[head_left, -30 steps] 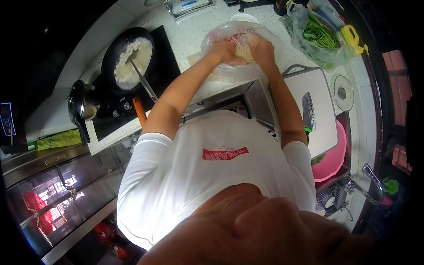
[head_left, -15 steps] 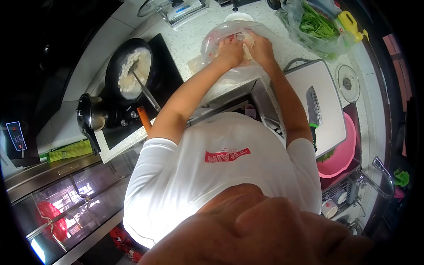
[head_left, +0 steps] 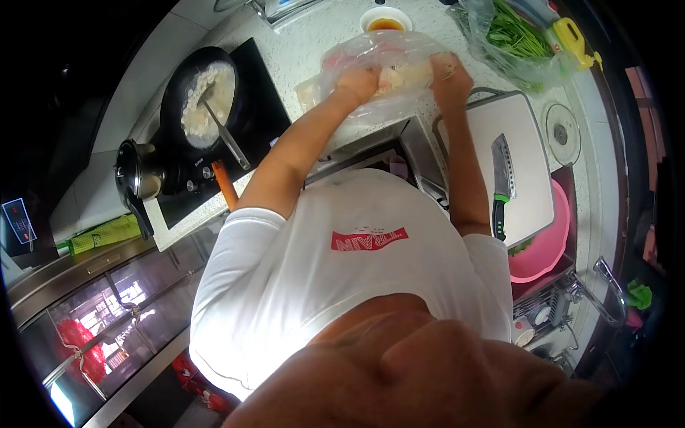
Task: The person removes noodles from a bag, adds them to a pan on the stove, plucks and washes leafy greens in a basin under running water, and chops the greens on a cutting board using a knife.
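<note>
A clear plastic bag with red print lies on the counter, holding pale, noodle-like food. My left hand is closed at the bag's left part, its fingertips partly hidden by plastic. At the other end of the bag, my right hand has its fingers curled round some of the pale food. Just beyond the bag is a white bowl of brown liquid.
On the left hob, a black wok holds white pieces in pale liquid and a metal spatula. To the right, a knife rests on a cutting board over a pink basin. Bagged greens lie behind.
My hands have moved apart: the right has gone rightward to the bag's end, the left slightly left. More of the pale food and the bowl now show.
</note>
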{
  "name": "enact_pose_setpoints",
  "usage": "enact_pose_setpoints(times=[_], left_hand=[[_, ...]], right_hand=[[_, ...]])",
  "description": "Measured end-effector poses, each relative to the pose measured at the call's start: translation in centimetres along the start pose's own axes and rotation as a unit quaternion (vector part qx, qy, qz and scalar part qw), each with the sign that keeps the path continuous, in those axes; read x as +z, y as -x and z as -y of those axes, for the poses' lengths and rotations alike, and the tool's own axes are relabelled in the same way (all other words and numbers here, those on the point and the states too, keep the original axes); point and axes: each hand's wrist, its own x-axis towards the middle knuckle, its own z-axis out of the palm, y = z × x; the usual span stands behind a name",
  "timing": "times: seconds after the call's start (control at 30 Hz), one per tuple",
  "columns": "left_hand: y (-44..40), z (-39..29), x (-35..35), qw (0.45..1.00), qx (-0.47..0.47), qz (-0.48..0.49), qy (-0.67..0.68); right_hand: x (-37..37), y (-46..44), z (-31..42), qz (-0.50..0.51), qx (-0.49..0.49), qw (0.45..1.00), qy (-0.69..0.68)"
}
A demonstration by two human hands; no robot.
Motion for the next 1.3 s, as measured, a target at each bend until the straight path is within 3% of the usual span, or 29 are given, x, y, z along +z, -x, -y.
enact_pose_setpoints(times=[0.07, 0.2, 0.27, 0.3, 0.47, 0.5, 0.6, 0.7, 0.77, 0.87, 0.97, 1.07, 1.1, 1.17, 1.23, 1.3], left_hand=[[-1.4, 0.9, 1.9, 1.0, 0.001, -0.015, 0.009], [-0.6, -0.3, -0.8, 0.998, 0.022, -0.048, -0.031], [1.3, -0.8, -2.6, 0.993, 0.055, -0.104, -0.021], [1.2, -0.5, -3.1, 0.996, 0.055, -0.071, 0.014], [3.0, 1.5, -7.5, 0.974, 0.068, 0.086, 0.197], [3.5, 2.0, -8.4, 0.962, 0.053, 0.075, 0.257], [4.3, 4.1, -10.2, 0.896, 0.003, 0.06, 0.439], [3.2, 6.8, -10.3, 0.779, -0.045, 0.075, 0.621], [3.6, 7.9, -10.1, 0.684, -0.061, 0.057, 0.725], [8.3, 7.6, -11.5, 0.671, -0.015, 0.098, 0.735], [10.6, 9.3, -9.2, 0.61, 0.033, 0.098, 0.785], [14.9, 9.9, -8.8, 0.63, 0.031, 0.081, 0.772], [16.2, 10.2, -8.6, 0.602, 0.019, 0.09, 0.793], [19.9, 10.0, -8.7, 0.639, 0.046, 0.056, 0.766], [23.1, 9.8, -8.0, 0.656, 0.065, 0.032, 0.752], [26.0, 9.5, -7.6, 0.665, 0.07, 0.027, 0.743]], right_hand=[[-2.6, -1.3, 3.6, 0.034, 0.084, 0.994, -0.064], [-1.4, -2.8, 3.1, 0.023, -0.042, 0.999, -0.018], [-1.5, -2.9, 4.5, 0.066, 0.001, 0.998, -0.011], [-1.4, -3.0, 5.3, 0.089, 0.022, 0.996, -0.008], [0.0, -3.8, 6.0, 0.111, -0.095, 0.989, 0.024], [0.2, -3.9, 6.3, 0.123, -0.117, 0.985, 0.034], [0.5, -4.1, 7.6, 0.146, -0.13, 0.98, 0.048], [0.0, -4.1, 10.2, 0.209, -0.061, 0.975, 0.033], [-0.4, -4.3, 12.0, 0.211, -0.079, 0.973, 0.043], [-0.3, -5.2, 15.3, 0.255, -0.102, 0.961, -0.02], [0.6, -6.0, 21.5, 0.294, -0.119, 0.946, -0.064], [3.7, -7.3, 26.7, 0.317, -0.202, 0.926, -0.042], [5.0, -7.2, 28.6, 0.339, -0.21, 0.916, -0.045], [8.3, -5.9, 33.2, 0.379, -0.226, 0.896, -0.048], [11.8, -5.5, 36.9, 0.498, -0.175, 0.849, 0.011], [16.6, -2.5, 38.7, 0.52, -0.18, 0.828, -0.109]])
